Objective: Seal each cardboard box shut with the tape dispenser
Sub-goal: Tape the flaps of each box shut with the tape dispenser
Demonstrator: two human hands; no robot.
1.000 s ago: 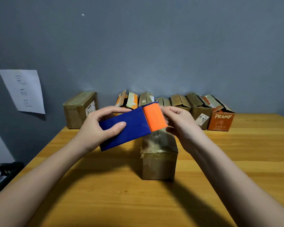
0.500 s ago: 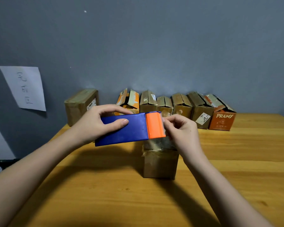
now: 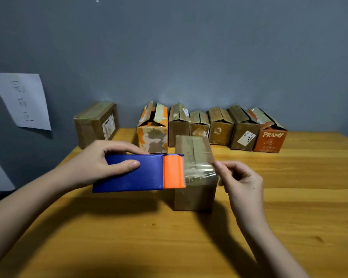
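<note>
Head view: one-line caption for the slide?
Left hand holds the tape dispenser while the right hand pulls clear tape over the near cardboard box.

right hand has drawn clear tape out from the dispenser

The orange box at the right end of the back row says "PRAMY" in white letters. A white paper on the wall has three handwritten signs, too faint to read. Small stickers on other boxes are too blurry.
</note>
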